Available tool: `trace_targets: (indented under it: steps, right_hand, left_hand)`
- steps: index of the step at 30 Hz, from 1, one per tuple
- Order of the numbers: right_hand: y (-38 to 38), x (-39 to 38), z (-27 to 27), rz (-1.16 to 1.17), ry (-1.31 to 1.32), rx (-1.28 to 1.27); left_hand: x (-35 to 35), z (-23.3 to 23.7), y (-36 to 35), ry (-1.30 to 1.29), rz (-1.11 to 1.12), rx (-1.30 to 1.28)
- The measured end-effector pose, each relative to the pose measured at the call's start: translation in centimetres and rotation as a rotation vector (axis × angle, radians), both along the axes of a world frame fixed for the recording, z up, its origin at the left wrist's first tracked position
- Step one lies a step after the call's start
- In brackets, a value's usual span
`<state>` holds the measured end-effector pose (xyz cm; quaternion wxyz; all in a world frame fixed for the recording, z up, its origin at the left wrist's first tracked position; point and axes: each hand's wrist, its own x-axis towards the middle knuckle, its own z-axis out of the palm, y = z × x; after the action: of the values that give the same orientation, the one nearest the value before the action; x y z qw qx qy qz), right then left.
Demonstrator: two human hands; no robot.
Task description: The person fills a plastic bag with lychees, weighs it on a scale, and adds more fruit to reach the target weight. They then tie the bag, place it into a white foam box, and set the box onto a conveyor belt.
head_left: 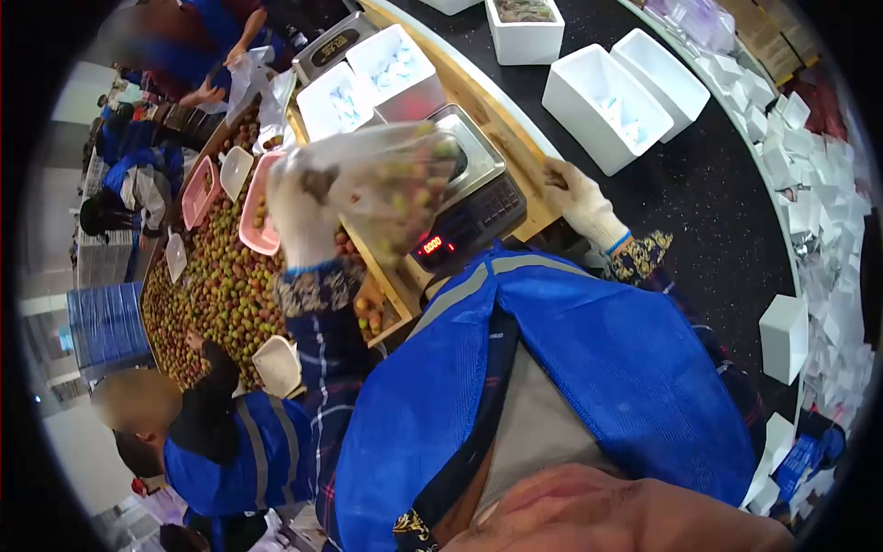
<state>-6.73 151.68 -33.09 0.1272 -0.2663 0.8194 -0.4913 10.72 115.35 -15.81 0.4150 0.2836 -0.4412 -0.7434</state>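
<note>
My left hand [308, 207], in a white knit glove, grips a clear plastic bag [391, 179] of red-green lychees. The bag is smeared by motion and hangs just left of a digital scale [483, 207], covering part of its metal pan. Red digits reading zero glow on the scale's display [432, 246]. My right hand [579, 204], gloved too, rests by the wooden ledge at the edge of the black conveyor belt. Its fingers reach forward and I see nothing held in them.
White foam boxes [602, 110] with small packets stand on the black belt [708, 221]; more foam boxes [394, 69] sit beyond the scale. Loose lychees [216, 294] cover the sorting table at left, with pink baskets [262, 207]. Co-workers in blue vests [244, 455] stand around it.
</note>
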Motion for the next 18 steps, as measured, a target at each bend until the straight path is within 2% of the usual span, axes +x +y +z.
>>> trace_targets:
  steps: [2,4,6,7,8,10,13,14,16,17,18]
  right_hand:
    - [-2.4,0.0,6.2,0.086,-0.013,0.096]
    - [-5.5,0.7,11.6,0.17,0.059,0.087]
    - [-8.9,0.4,13.0,0.299,0.023,0.017]
    - [-10.8,0.1,12.9,0.296,-0.121,0.113]
    - [-13.8,-1.0,7.7,0.221,0.491,-0.051]
    - [-15.3,-0.1,12.2,0.418,0.45,0.244]
    - [-17.5,-1.9,7.4,0.439,0.395,0.137]
    - [-18.4,-3.4,5.4,0.446,0.402,0.135]
    - [-20.4,-6.7,2.7,0.526,0.294,-0.077]
    - [-20.0,-6.9,5.2,0.413,0.038,-0.188]
    - [-19.2,-6.9,9.4,0.292,-0.217,-0.29]
  left_hand:
    - [-2.7,-4.2,-0.9,-0.06,-0.124,-0.036]
    - [-6.3,-13.5,-5.0,-0.364,-0.243,-0.557]
    - [-7.2,-5.4,5.8,-0.248,-0.324,-0.182]
    - [-7.8,-5.3,6.5,-0.263,-0.366,-0.177]
    - [-8.3,-5.4,6.6,-0.279,-0.406,-0.172]
    - [-9.3,-6.7,5.4,-0.224,-0.383,-0.209]
    - [-7.2,-4.7,4.9,-0.331,-0.54,-0.227]
    - [-6.7,-3.9,4.7,-0.327,-0.531,-0.228]
    - [-5.3,-2.9,3.7,-0.222,-0.443,-0.035]
    - [-3.9,-3.7,0.9,-0.124,-0.533,-0.275]
    - [-4.8,-3.5,-1.7,-0.144,-0.352,0.054]
